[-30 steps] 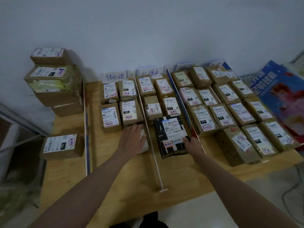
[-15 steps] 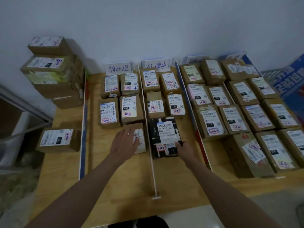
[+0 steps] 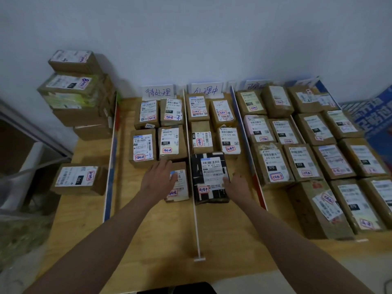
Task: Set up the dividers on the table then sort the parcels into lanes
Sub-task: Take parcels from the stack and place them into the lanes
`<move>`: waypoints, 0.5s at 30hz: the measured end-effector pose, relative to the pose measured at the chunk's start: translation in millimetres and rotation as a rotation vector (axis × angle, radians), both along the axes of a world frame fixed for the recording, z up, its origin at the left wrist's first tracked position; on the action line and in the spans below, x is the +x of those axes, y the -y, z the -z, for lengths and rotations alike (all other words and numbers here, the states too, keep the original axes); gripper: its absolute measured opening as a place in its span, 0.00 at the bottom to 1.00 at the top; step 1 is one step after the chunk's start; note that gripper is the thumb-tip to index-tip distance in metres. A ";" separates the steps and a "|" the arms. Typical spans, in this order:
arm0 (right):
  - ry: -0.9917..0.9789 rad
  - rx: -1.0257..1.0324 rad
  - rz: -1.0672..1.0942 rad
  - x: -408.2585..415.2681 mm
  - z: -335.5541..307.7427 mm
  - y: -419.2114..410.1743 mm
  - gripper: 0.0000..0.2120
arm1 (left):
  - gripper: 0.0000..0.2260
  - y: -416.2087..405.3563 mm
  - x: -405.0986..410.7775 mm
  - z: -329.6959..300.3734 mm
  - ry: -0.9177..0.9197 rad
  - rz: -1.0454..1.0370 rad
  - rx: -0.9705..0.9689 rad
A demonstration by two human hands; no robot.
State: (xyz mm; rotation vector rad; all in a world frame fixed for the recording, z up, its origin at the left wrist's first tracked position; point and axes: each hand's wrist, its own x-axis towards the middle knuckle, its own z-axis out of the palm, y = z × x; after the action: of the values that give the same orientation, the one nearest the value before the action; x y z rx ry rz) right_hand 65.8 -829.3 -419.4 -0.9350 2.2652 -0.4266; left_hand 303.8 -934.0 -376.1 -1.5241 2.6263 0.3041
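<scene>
- Now, left hand point(image 3: 158, 179) lies palm down, fingers straight and together, flat on a brown parcel point(image 3: 179, 184) at the near end of the lane left of the white divider point(image 3: 192, 166); it curls round nothing.
- Right hand point(image 3: 237, 184) sits at the near right corner of the black parcel point(image 3: 209, 177); its fingertips touch that corner, but I cannot tell whether they curl round the edge.
- The black parcel lies just across the white divider from the left hand, in the middle lane, label up, with a red-ringed sticker near its front edge.
- Beyond the left hand: four brown parcels in two rows, then a handwritten lane card point(image 3: 158, 92) against the wall.
- Beyond the right hand: four more brown parcels in two rows, then a second lane card point(image 3: 206, 90).
- Right of the right hand: a blue-and-red divider point(image 3: 247, 145) stands just beside it; past it, the widest lane is packed with brown parcels in several rows, reaching to the front edge of the worktop point(image 3: 152, 240).
- Left of the left hand: another divider point(image 3: 111, 162) on edge; outside it a single parcel point(image 3: 79, 178) lies flat, well apart from the hand, and a stack of parcels point(image 3: 78, 94) stands at the far corner by the wall.
- Both forearms reach in from the near edge, one on each side of the white divider.
</scene>
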 end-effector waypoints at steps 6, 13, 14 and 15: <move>-0.374 -0.314 -0.209 18.5 -66.1 38.0 0.18 | 0.22 23.4 24.7 -45.2 -0.016 -0.068 -0.068; -0.452 -0.429 -0.351 92.6 -101.4 77.7 0.19 | 0.21 35.7 109.0 -79.3 -0.012 -0.202 -0.120; -0.457 -0.435 -0.369 106.3 -102.5 82.6 0.20 | 0.20 35.7 123.1 -82.1 -0.009 -0.222 -0.134; -0.454 -0.433 -0.387 120.1 -103.4 87.1 0.21 | 0.20 36.5 137.2 -84.6 -0.007 -0.244 -0.140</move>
State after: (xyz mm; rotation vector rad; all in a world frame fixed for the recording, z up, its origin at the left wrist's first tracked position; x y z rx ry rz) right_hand 185.9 -916.4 -316.0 -1.8098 2.3382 -0.5860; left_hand 441.0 -970.5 -291.5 -1.8955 2.5148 0.1450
